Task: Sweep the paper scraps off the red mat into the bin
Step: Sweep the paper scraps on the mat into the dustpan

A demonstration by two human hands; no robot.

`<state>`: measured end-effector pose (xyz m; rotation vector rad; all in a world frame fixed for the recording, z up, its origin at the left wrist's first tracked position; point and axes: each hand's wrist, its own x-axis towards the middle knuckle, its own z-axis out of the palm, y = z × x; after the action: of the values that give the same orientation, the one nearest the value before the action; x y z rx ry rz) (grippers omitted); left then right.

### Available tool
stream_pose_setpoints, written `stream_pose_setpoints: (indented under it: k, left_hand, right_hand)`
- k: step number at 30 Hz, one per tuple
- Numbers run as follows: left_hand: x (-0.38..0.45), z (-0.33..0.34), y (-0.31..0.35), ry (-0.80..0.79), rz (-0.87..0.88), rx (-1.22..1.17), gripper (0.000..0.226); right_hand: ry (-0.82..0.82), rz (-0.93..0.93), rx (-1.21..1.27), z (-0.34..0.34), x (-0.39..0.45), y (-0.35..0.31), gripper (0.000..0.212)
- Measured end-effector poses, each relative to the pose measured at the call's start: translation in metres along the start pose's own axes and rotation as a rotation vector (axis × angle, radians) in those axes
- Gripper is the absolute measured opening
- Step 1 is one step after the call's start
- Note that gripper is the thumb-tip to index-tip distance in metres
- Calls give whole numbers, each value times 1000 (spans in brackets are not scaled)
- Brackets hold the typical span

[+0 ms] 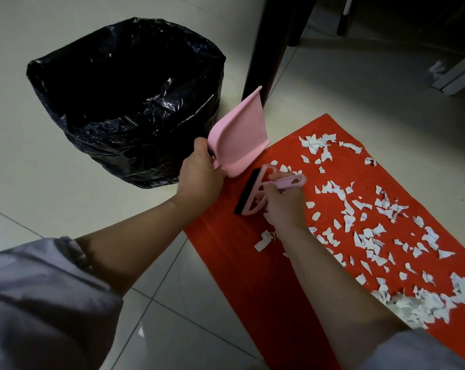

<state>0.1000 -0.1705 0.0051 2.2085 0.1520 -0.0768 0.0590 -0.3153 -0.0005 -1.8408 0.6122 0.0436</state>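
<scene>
A red mat [242, 244] lies on the tiled floor, strewn with several white paper scraps [370, 236], thickest at its near right end. My left hand [199, 174] grips a pink dustpan [239, 140] by its handle, tilted up at the mat's left edge. My right hand [284, 206] holds a pink hand brush [255, 193] with a black strip of bristles, just above the mat beside the dustpan. The bin [124, 102], lined with a black plastic bag, stands open on the floor to the left of the mat.
A dark furniture leg [268, 49] stands right behind the dustpan, between the bin and the mat. More dark legs and a grey frame [455, 73] are at the upper right. Pale floor tiles surround the mat.
</scene>
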Motion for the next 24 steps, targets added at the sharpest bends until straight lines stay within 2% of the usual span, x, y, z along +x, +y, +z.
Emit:
stream_pose_setpoints:
  k: [5, 9, 11, 14, 16, 20, 22, 24]
  left_hand:
    - [-2, 0, 0, -15, -2, -19, 34]
    - [-3, 1, 2, -12, 12, -9, 36]
    - [-4, 2, 3, -13, 14, -7, 36]
    - [-6, 3, 7, -23, 8, -6, 36]
    - [-7, 3, 9, -38, 10, -11, 36]
    - [-11, 3, 12, -54, 8, -8, 37]
    - [-12, 3, 13, -59, 8, -7, 37]
    - [-13, 4, 16, -63, 9, -6, 36]
  right_hand:
    - [181, 88, -12, -18, 12, 7, 10]
    - [344, 42, 23, -24, 9, 6, 20]
    - [258, 11, 92, -23, 2, 1, 24]
    - [48, 11, 50, -16, -2, 5, 25]
    - [41, 44, 11, -16, -2, 10, 18]
    - [201, 121, -1, -28, 2, 16, 14]
    - [332, 103, 2, -31, 2, 15, 19]
    - [373, 54, 27, -32, 0, 12, 22]
